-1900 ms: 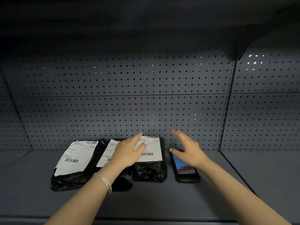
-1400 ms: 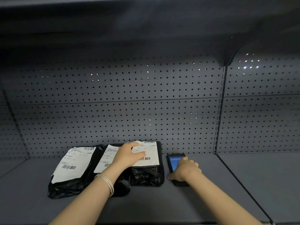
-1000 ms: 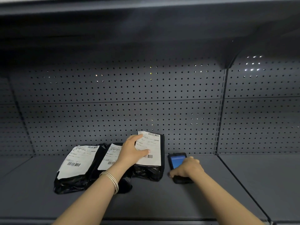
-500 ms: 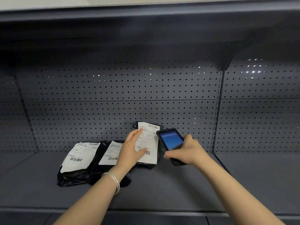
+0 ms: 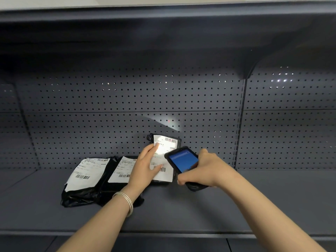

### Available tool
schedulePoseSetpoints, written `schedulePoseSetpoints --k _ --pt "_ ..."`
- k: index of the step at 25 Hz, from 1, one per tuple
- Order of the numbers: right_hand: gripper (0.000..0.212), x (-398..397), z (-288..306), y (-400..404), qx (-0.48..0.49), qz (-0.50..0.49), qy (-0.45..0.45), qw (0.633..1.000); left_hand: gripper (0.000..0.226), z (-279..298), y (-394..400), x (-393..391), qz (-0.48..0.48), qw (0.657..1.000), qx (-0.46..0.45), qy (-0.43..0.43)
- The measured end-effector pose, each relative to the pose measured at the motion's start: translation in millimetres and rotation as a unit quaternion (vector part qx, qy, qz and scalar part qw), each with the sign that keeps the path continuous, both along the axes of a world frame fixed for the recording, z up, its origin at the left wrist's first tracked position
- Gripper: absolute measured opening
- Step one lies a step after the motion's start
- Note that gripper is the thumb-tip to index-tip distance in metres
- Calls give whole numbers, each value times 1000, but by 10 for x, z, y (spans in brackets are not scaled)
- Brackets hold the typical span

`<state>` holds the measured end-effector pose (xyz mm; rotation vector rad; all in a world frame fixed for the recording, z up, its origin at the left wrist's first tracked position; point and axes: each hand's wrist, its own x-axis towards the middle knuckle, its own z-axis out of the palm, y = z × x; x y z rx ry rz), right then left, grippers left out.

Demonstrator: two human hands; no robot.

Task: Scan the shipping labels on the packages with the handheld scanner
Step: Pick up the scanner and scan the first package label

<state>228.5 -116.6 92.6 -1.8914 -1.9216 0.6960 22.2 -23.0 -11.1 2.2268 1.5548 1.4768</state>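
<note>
Dim overall, shelf bay mostly in shadow under the upper shelf (image 5: 163, 33). Only strong light is the scanner (image 5: 183, 160) beam: glare blowing out the label (image 5: 163, 148), spill patch plus a red dot on the pegboard (image 5: 169, 122). Backlight pinpricks through holes top right. Wide-angle bowing at edges; focus decent.

Landmark: the tilted package (image 5: 164, 142). To its left, two flat packages (image 5: 85, 180) lie side by side on the shelf (image 5: 200, 211), blocking low passage there. The left hand (image 5: 143, 170) covers its label; the right hand (image 5: 205, 170) with the scanner (image 5: 182, 160) stands just right of it. Behind it rises the pegboard wall (image 5: 127, 99). Right of it and in front of it, the shelf lies bare. An upper shelf (image 5: 163, 24) limits headroom above.
</note>
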Motion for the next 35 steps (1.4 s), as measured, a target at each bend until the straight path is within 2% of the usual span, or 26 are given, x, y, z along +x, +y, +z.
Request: schedulePoseSetpoints --k 13,19,23,28,35 --pt "76 -36 151 -136 -8 7 -31 999 72 -7 32 -27 -3 1000 -1 -11" --pt "62 117 263 -205 -18 1 -34 999 72 -1 29 -44 -2 1000 -7 -19" --pt "68 164 361 -262 -27 11 -64 998 73 1 32 -38 4 1000 -13 -14" --pt "59 145 354 -254 -27 14 -66 997 73 4 23 -40 2 1000 -17 -21" --pt "68 120 274 -172 -12 7 -57 998 72 15 9 -30 -9 999 -16 -33"
